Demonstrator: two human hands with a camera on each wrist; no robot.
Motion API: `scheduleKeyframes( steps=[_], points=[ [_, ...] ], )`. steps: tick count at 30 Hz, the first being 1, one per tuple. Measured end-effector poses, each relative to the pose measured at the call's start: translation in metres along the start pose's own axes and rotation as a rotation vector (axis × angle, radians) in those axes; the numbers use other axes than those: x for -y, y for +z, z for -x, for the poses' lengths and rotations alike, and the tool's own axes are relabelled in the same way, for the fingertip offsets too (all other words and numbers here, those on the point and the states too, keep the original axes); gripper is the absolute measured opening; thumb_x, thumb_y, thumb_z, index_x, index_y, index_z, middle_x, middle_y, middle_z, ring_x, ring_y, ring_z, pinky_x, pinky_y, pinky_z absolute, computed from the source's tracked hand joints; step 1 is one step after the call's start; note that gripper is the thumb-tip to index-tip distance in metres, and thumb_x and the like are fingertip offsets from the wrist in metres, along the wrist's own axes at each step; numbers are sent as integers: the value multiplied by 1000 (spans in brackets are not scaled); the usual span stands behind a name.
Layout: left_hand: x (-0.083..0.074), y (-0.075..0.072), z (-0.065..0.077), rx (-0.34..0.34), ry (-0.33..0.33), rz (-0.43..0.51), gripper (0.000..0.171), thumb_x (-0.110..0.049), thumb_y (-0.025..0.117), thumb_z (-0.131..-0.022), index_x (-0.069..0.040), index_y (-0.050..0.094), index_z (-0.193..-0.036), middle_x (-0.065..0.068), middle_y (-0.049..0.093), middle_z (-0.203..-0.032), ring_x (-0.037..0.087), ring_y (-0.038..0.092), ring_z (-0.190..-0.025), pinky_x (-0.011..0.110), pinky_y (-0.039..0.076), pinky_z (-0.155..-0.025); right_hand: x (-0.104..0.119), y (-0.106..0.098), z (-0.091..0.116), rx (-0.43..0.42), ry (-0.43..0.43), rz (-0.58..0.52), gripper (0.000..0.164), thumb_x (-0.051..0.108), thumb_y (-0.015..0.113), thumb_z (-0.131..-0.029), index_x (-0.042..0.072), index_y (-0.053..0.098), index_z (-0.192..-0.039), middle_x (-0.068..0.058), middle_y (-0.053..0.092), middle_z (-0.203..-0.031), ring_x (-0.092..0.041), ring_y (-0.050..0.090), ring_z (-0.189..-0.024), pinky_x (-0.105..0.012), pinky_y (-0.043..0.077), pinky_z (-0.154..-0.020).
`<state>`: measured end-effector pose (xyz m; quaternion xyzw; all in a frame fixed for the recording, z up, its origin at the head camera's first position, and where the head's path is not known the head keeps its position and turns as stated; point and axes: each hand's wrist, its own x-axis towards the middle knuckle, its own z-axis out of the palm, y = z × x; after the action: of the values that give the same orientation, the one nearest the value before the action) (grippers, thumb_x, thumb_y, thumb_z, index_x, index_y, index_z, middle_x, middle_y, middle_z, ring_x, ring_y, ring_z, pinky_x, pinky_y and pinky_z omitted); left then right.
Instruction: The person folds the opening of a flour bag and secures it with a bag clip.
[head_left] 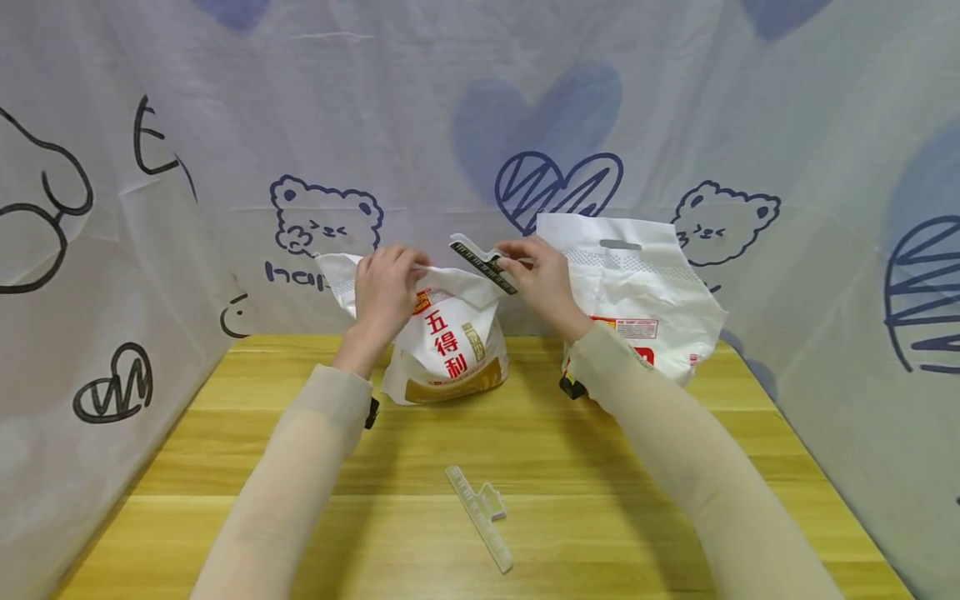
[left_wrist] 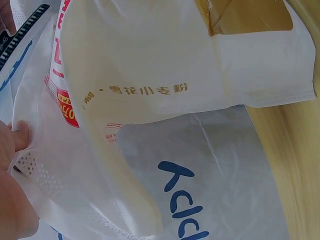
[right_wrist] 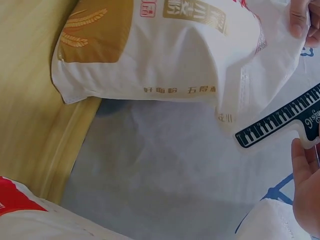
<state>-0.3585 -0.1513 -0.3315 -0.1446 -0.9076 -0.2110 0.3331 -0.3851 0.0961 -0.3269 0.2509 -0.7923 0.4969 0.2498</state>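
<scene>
My left hand [head_left: 386, 287] grips the folded top edge of a white flour bag [head_left: 457, 333], which stands near the back of the table; red characters and a gold band mark its front. In the left wrist view, the thumb of that hand [left_wrist: 15, 195] presses the bag's top near a dotted strip. Just right of the bag's top, my right hand [head_left: 543, 279] pinches a black bag clip [head_left: 483, 265] with a piano-key pattern. The right wrist view shows the clip [right_wrist: 272, 120] slanted, its bar's end close to the bag's upper corner.
A second white flour bag [head_left: 630, 283] with a handle slot stands at the back right, partly behind my right forearm. A clear bag clip [head_left: 477, 517] lies on the wooden table [head_left: 570, 500] towards the front. Printed cloth [head_left: 420, 100] hangs behind and at both sides.
</scene>
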Motion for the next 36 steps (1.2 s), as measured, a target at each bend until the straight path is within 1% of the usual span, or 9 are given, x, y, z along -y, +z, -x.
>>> scheduleKeyframes(
  steps=[2, 8, 15, 22, 28, 30, 36],
  points=[
    [0, 0, 0, -12, 5, -2, 10, -13, 69, -99, -12, 73, -109, 7, 72, -110, 29, 63, -112, 50, 39, -114, 1, 2, -3, 5, 1, -7, 22, 3, 76, -93, -1, 75, -115, -16, 71, -109, -30, 72, -105, -35, 60, -88],
    [0, 0, 1, -37, 18, 0, 11, -13, 70, -99, -11, 72, -110, 8, 71, -108, 29, 63, -110, 51, 41, -113, 3, 7, -9, 36, 30, -44, 23, 0, 75, -93, -4, 74, -116, -19, 69, -111, -31, 70, -108, -31, 59, -94],
    [1, 2, 0, -76, 28, -4, 11, -13, 70, -99, -9, 72, -109, 9, 72, -107, 31, 64, -108, 51, 44, -108, 2, 13, -12, 84, 59, -34, 23, 1, 74, -94, -3, 74, -117, -18, 69, -111, -29, 69, -107, -29, 58, -94],
    [1, 1, 1, -68, 8, 26, 13, -13, 70, -99, -7, 71, -111, 11, 71, -110, 31, 64, -110, 52, 43, -110, 2, 18, -11, 116, 83, -3, 23, 4, 75, -94, -1, 75, -117, -17, 69, -110, -28, 65, -108, -30, 57, -95],
    [1, 2, 1, -54, -21, 56, 17, -16, 70, -99, -5, 69, -113, 12, 70, -112, 32, 63, -111, 51, 41, -111, 0, 21, -8, 149, 124, 6, 24, 6, 74, -96, 1, 74, -120, -14, 70, -113, -26, 67, -109, -30, 58, -96],
    [2, 2, 1, -63, -23, 63, 19, -16, 72, -98, -4, 69, -113, 13, 70, -111, 32, 63, -109, 51, 43, -109, -2, 22, -8, 154, 131, 16, 24, 7, 74, -96, 2, 74, -120, -13, 71, -114, -25, 67, -110, -30, 58, -96],
    [3, 3, 0, -103, -15, 86, 21, -14, 74, -97, -1, 69, -112, 16, 69, -108, 35, 64, -101, 49, 49, -98, -4, 28, -9, 159, 105, 45, 24, 5, 74, -96, 1, 75, -119, -14, 71, -114, -26, 68, -109, -31, 58, -95]
  ],
)
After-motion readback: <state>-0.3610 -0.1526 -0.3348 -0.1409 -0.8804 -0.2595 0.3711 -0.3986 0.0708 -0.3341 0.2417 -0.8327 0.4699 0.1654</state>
